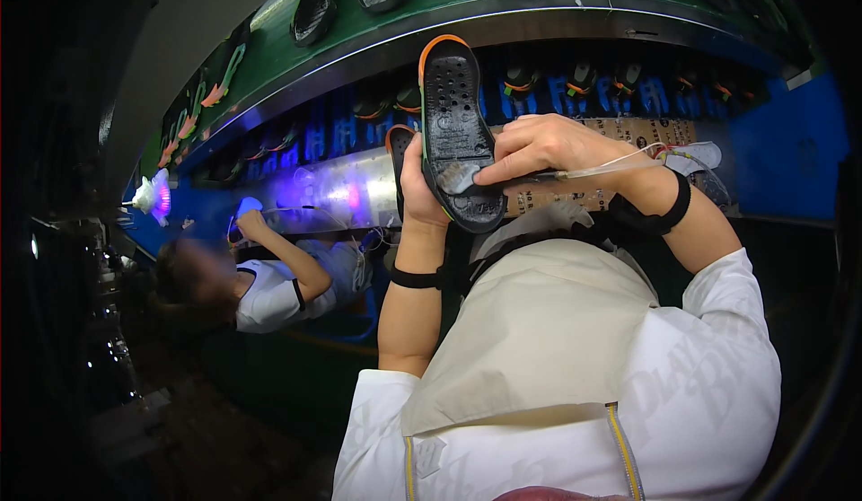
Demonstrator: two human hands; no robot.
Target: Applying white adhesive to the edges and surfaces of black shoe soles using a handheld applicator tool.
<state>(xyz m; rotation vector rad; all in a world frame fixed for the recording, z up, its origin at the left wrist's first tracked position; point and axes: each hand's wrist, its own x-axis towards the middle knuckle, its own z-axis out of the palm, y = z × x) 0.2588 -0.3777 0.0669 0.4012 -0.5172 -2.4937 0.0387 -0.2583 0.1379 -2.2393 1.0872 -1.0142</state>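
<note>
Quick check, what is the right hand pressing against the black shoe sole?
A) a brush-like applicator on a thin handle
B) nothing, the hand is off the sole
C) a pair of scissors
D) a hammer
A: the right hand presses a pale-tipped applicator on a thin handle against the heel end of the black sole, which the left hand holds upright.

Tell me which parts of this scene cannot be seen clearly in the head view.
- Left hand: palm and fingers hidden behind the black shoe sole.
- Tool tip under the right hand: too small and blurred to identify.
- Soles on the green conveyor: cut off by the top edge.
- Co-worker's hand: washed out by purple light.
</note>
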